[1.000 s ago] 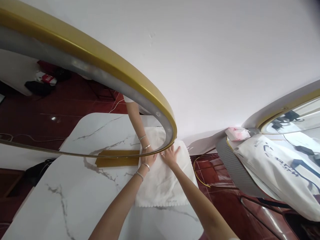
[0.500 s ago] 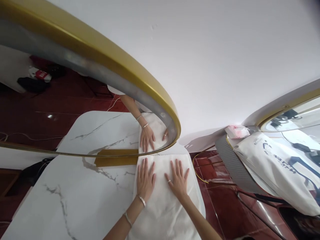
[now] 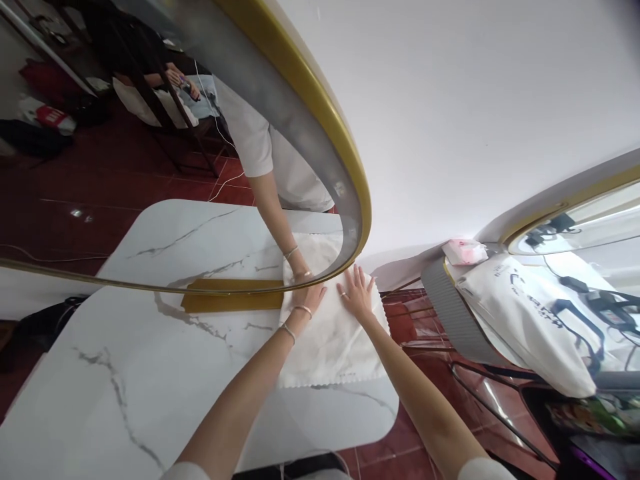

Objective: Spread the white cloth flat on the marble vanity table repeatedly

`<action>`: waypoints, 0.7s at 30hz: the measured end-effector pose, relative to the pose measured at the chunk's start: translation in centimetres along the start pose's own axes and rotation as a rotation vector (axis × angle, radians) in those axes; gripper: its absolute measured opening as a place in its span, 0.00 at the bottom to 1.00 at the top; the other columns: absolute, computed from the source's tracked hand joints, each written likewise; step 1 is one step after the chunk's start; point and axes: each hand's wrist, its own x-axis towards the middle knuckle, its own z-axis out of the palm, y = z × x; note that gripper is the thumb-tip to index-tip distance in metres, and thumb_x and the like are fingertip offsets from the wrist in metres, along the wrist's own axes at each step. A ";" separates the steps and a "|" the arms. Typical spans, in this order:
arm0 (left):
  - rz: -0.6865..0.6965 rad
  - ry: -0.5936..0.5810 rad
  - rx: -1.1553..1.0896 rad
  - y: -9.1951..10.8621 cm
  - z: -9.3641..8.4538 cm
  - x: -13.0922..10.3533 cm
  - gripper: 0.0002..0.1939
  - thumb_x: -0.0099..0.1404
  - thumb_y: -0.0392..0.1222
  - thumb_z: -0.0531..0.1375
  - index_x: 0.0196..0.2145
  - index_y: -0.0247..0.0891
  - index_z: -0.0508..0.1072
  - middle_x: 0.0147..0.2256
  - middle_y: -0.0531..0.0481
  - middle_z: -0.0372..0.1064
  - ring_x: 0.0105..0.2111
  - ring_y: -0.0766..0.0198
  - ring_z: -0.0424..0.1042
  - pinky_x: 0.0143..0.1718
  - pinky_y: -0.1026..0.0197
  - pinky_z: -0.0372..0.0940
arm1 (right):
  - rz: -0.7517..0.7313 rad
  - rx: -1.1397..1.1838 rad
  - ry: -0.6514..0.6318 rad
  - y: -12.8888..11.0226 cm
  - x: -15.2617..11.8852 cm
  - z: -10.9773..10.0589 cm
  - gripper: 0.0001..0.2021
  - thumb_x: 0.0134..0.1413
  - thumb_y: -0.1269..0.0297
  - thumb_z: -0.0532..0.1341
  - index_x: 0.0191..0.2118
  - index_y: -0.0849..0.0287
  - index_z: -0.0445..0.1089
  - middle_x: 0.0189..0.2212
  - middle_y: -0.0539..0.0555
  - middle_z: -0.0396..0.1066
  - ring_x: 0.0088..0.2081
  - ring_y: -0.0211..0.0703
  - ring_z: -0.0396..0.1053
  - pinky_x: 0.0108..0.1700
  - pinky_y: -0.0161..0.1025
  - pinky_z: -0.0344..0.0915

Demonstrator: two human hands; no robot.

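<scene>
A white cloth (image 3: 333,347) with a zigzag edge lies on the white marble-patterned table (image 3: 195,373), its near edge showing in front of my arms. My left hand (image 3: 309,298) presses on the cloth's far part, right at the mirror's lower rim. Its thumb sticks out to the right, while the other fingers are largely hidden and blend with the reflection. To its right, my right hand (image 3: 357,293) lies flat on the cloth by the wall, fingers spread. Neither hand grips anything.
A gold-framed mirror (image 3: 345,133) leans over the table's far side, reflecting an arm and a seated person. A brown-gold strip (image 3: 230,303) lies at its foot. To the right, a second table holds a white printed bag (image 3: 525,320) and a pink-white packet (image 3: 465,252).
Both hands have moved forward toward the mirror and wall. The cloth has shifted the same way, and its near zigzag edge now shows with bare tabletop before it. The view has tilted slightly.
</scene>
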 end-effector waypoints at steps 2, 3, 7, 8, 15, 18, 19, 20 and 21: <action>0.048 -0.006 0.013 0.3 -0.3 -3.4 0.23 0.72 0.44 0.43 0.59 0.36 0.64 0.61 0.38 0.58 0.62 0.48 0.56 0.61 0.45 0.52 | 0.022 -0.009 0.080 0.3 -3.1 0.0 0.26 0.67 0.57 0.42 0.65 0.61 0.53 0.67 0.63 0.46 0.69 0.51 0.38 0.65 0.59 0.38; 0.081 -0.007 0.021 0.4 -0.4 -5.7 0.23 0.72 0.44 0.45 0.60 0.38 0.62 0.64 0.39 0.53 0.64 0.49 0.51 0.62 0.45 0.50 | 0.036 -0.010 0.103 0.3 -5.3 0.0 0.26 0.67 0.57 0.41 0.65 0.61 0.53 0.67 0.62 0.46 0.69 0.50 0.38 0.66 0.56 0.39; 0.169 0.033 0.126 0.8 -0.3 -16.5 0.30 0.69 0.48 0.51 0.66 0.44 0.50 0.67 0.41 0.43 0.67 0.52 0.44 0.63 0.45 0.51 | -0.021 -0.025 0.055 -0.3 -15.7 -0.2 0.30 0.66 0.53 0.44 0.69 0.55 0.39 0.69 0.58 0.41 0.69 0.52 0.38 0.66 0.58 0.40; 0.137 0.047 0.156 1.1 -0.1 -19.0 0.31 0.69 0.47 0.52 0.66 0.45 0.48 0.67 0.41 0.42 0.67 0.52 0.44 0.62 0.44 0.52 | -0.037 -0.032 0.035 -0.6 -18.1 -0.3 0.31 0.65 0.51 0.45 0.70 0.53 0.36 0.69 0.57 0.39 0.69 0.54 0.38 0.65 0.60 0.40; 0.019 0.076 0.220 3.1 1.0 -25.5 0.36 0.65 0.48 0.56 0.67 0.51 0.47 0.68 0.43 0.42 0.66 0.49 0.46 0.60 0.43 0.54 | 0.009 -0.076 0.026 -1.4 -22.1 -0.1 0.32 0.64 0.49 0.45 0.69 0.49 0.36 0.69 0.55 0.38 0.69 0.54 0.36 0.64 0.62 0.40; 0.047 0.095 0.199 2.3 1.4 -21.9 0.37 0.63 0.55 0.58 0.66 0.50 0.49 0.68 0.43 0.41 0.66 0.47 0.44 0.62 0.42 0.50 | -0.029 -0.086 0.014 -0.4 -17.5 0.2 0.29 0.65 0.50 0.44 0.68 0.51 0.44 0.69 0.55 0.39 0.69 0.52 0.35 0.65 0.60 0.39; 0.049 0.096 0.191 2.0 1.6 -20.0 0.37 0.63 0.55 0.58 0.66 0.50 0.51 0.68 0.43 0.41 0.66 0.47 0.44 0.62 0.42 0.49 | -0.027 -0.093 0.009 0.1 -15.7 0.2 0.29 0.65 0.51 0.44 0.68 0.52 0.46 0.69 0.56 0.40 0.69 0.52 0.36 0.65 0.60 0.39; 0.048 0.090 0.182 1.7 1.6 -18.1 0.36 0.63 0.56 0.58 0.65 0.50 0.52 0.68 0.43 0.42 0.66 0.46 0.44 0.62 0.41 0.48 | -0.018 -0.101 0.004 0.5 -13.9 0.2 0.28 0.65 0.51 0.44 0.68 0.53 0.47 0.69 0.56 0.40 0.69 0.52 0.36 0.65 0.60 0.38; 0.043 0.075 0.171 1.6 1.7 -16.1 0.35 0.63 0.56 0.58 0.65 0.50 0.54 0.67 0.42 0.42 0.66 0.46 0.43 0.62 0.40 0.48 | -0.011 -0.107 -0.003 0.8 -12.1 0.1 0.28 0.65 0.51 0.44 0.67 0.53 0.47 0.69 0.57 0.41 0.69 0.53 0.37 0.65 0.60 0.38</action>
